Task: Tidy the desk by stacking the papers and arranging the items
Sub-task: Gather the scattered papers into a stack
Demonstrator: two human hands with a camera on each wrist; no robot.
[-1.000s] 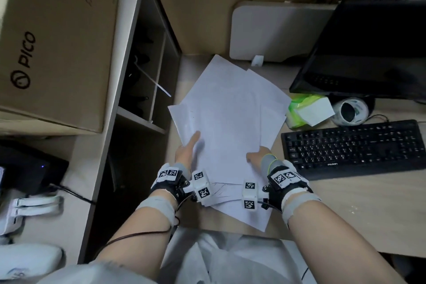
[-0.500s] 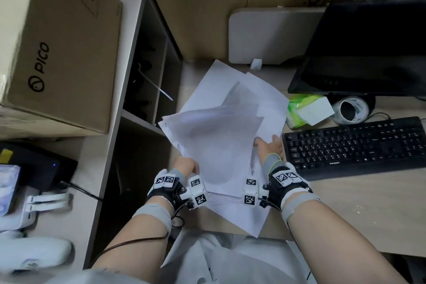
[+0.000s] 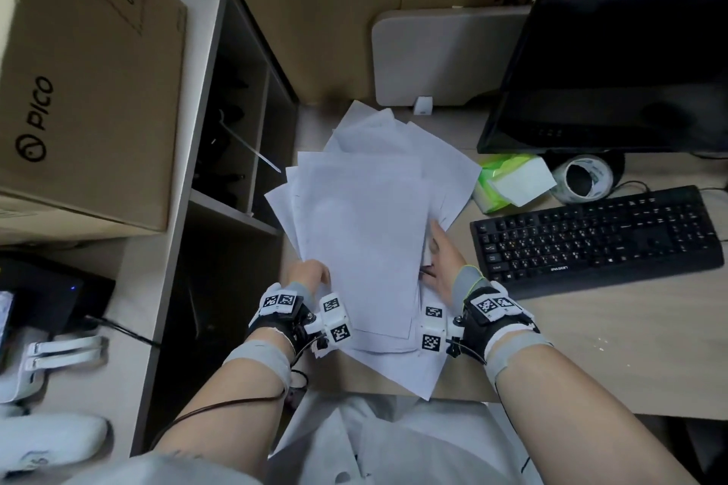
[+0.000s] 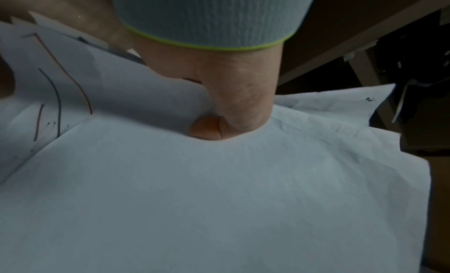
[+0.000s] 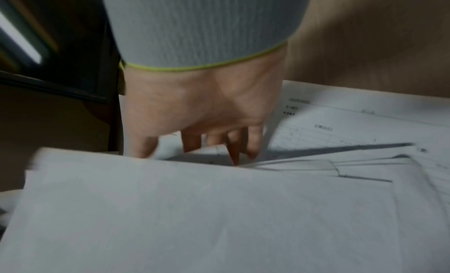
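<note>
Papers point(image 3: 358, 232) lowered flatter; left hand point(image 3: 311, 274) pinches them, right hand point(image 3: 443, 262) fingers straight underneath; box point(image 3: 90, 91) reads PICO.

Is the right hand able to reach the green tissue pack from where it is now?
Probably yes. The right hand lies at the papers' right edge, and the tissue pack sits just beyond it, between the papers and the keyboard, with nothing lying between. It must leave the papers first.

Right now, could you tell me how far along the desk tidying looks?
Early stage. The papers sit in one pile but still fan out at mismatched angles. In hand: the left hand grips the pile's left edge, and the right hand reaches in at its right side. Left: squaring the stack, then arranging the green tissue pack and tape roll by the keyboard.
</note>
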